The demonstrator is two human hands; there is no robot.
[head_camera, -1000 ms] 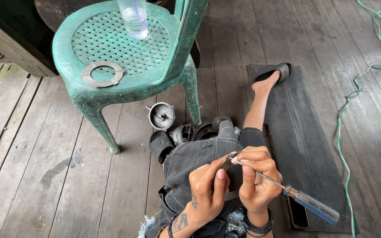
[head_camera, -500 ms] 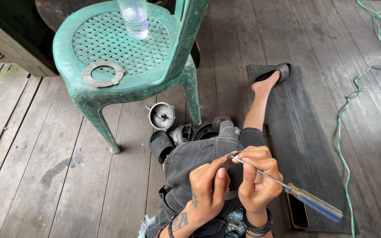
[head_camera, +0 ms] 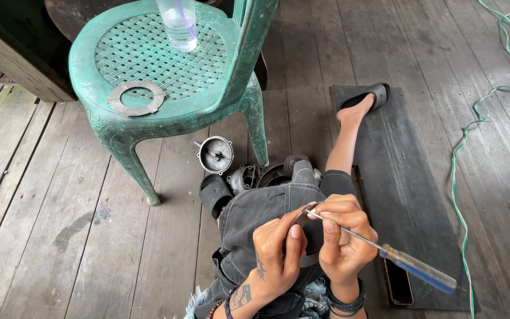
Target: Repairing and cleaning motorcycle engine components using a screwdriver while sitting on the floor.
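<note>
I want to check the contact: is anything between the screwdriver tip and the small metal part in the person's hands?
Nothing visible. The screwdriver in the right hand reaches straight to the small metal part pinched by the left hand; its tip meets the part's edge.

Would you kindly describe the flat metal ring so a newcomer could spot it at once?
Find the green plastic chair on the wooden floor. On its woven seat, near the front edge, lies the flat grey metal ring. Unlike the clear bottle standing behind it, it lies flat with a wide open centre.

Place: informal home porch repair spot | Evidence: weathered grey wooden plank floor [head_camera: 90, 248]; green plastic lattice-seat chair [head_camera: 149, 59]; round metal machine parts on floor [head_camera: 215, 155]; black rubber mat [head_camera: 408, 195]
</note>
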